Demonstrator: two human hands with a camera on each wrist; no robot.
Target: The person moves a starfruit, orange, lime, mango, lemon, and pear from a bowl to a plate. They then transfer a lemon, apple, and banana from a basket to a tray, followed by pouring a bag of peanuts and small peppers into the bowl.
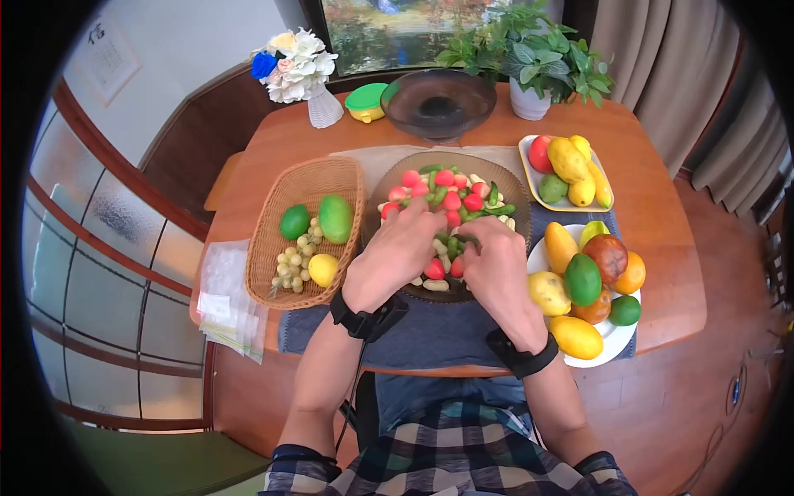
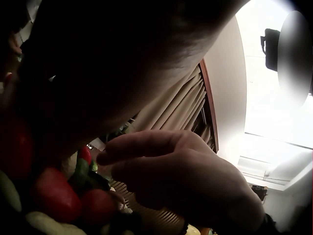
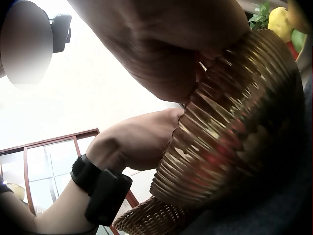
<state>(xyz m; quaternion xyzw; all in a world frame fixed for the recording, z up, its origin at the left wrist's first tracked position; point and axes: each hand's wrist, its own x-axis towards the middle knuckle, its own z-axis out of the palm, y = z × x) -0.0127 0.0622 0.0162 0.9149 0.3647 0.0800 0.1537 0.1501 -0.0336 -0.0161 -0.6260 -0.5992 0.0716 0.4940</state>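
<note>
In the head view, a ribbed, see-through brown bowl point(image 1: 382, 178) holds small red fruits point(image 1: 445, 178), green peppers point(image 1: 499, 210) and pale peanuts point(image 1: 436, 285). My left hand point(image 1: 405, 241) reaches into it from the left, fingers down among the pieces; its fingertips are hidden. My right hand point(image 1: 495, 258) is over the bowl's right half with its fingers bent, fingertips right at dark green peppers near the middle. In the left wrist view, the right hand point(image 2: 181, 171) shows from the side near a red fruit point(image 2: 57, 196). I cannot tell whether either hand pinches a piece.
Left of the bowl are a wicker basket point(image 1: 263, 240) of fruit and clear plastic bags point(image 1: 231, 289). A fruit-laden white plate point(image 1: 616, 337) and a small tray point(image 1: 529, 153) stand right. Behind are a dark glass dish point(image 1: 438, 103), a green-lidded container point(image 1: 366, 99), flowers point(image 1: 302, 66) and a plant point(image 1: 538, 62).
</note>
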